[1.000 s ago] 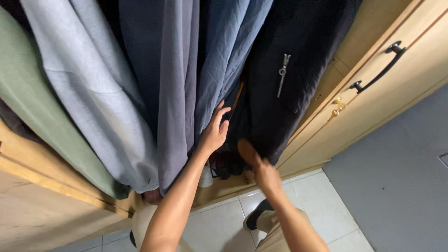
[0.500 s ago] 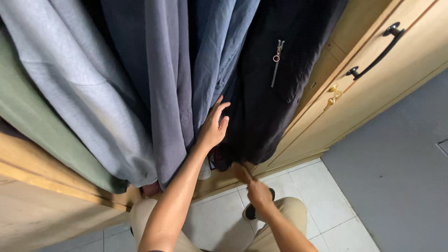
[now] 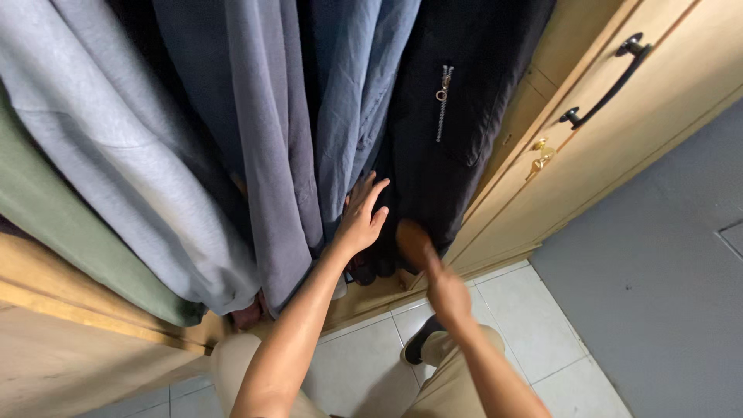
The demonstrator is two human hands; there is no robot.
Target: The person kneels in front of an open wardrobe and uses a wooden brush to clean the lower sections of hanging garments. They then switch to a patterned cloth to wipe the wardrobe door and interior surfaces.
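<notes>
A light wooden wardrobe (image 3: 70,340) stands over pale floor tiles (image 3: 511,310), its black-handled door (image 3: 658,108) swung open beside a grey wall (image 3: 665,294). Hanging garments crowd the opening; the left hand (image 3: 362,220), fingers spread, presses between a blue fabric garment (image 3: 352,101) and a black zippered garment (image 3: 464,93). The blurred right hand (image 3: 433,267) reaches the black hem; its finger position cannot be told.

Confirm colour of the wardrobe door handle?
Black; the door handle shows clearly in the head view against the light wood door.
</notes>
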